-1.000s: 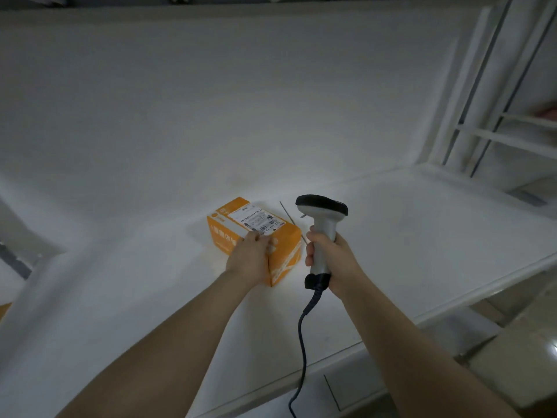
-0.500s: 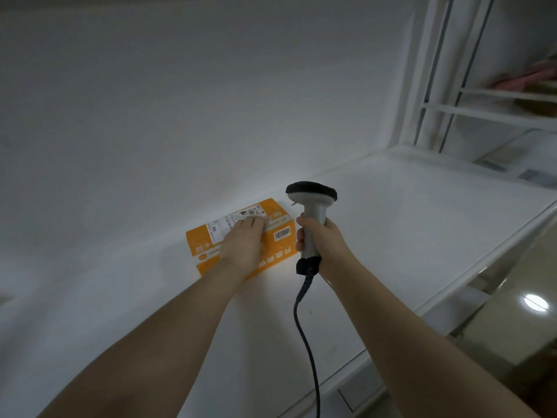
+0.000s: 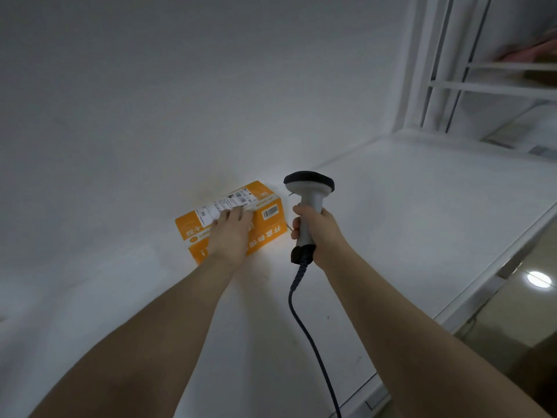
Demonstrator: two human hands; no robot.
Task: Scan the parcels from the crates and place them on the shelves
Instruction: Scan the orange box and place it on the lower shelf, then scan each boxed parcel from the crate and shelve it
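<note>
Pushed nearer the wall [image 3: 180,101], the orange box [image 3: 268,226] lies under the flat left hand [image 3: 230,233]; the right hand [image 3: 321,233] grips the scanner [image 3: 309,190].

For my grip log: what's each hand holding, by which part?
Right hand grips the barcode scanner by its handle; left hand rests flat on top of the orange parcel, holding nothing.

Two bare forearms show in the view, the left forearm [image 3: 168,321] from 7 o'clock and the right forearm [image 3: 391,315] from 5 o'clock, each uncovered along its whole visible length. The left hand [image 3: 230,233] and the right hand [image 3: 321,230] are bare too. The left fingertips [image 3: 238,211] are blurred.
</note>
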